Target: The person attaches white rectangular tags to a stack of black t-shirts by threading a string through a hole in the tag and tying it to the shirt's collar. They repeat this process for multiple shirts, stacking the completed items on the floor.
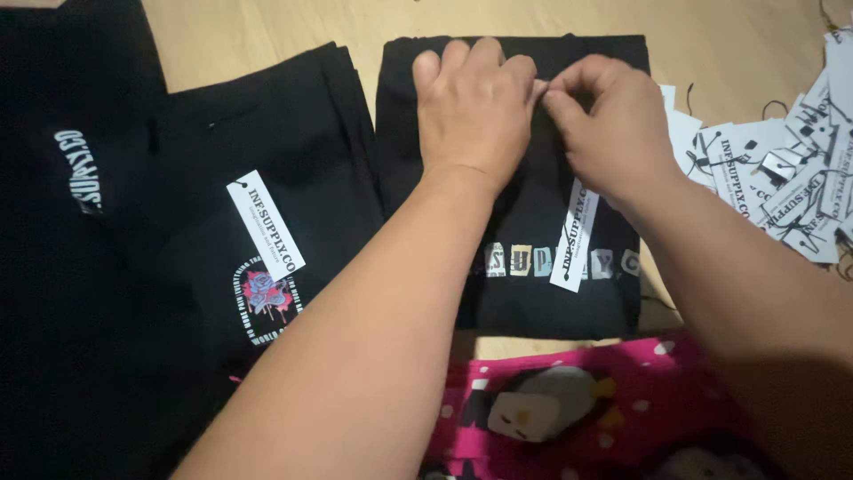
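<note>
A folded black garment [533,293] with a row of coloured letter patches lies on the wooden floor in front of me. My left hand [473,111] rests palm down on its upper part, fingers together. My right hand [613,129] is beside it, fingertips pinched at the fabric where the two hands meet. A long white paper tag [573,240] hangs from under my right hand and lies across the garment. Whether the pinch holds the tag's string or just fabric is hidden.
A stack of folded black garments [293,133] with a white tag [265,224] and a round printed emblem lies to the left. Further left is another black garment [62,267]. A pile of loose white tags [782,178] sits at the right. Pink patterned cloth [577,409] covers my lap.
</note>
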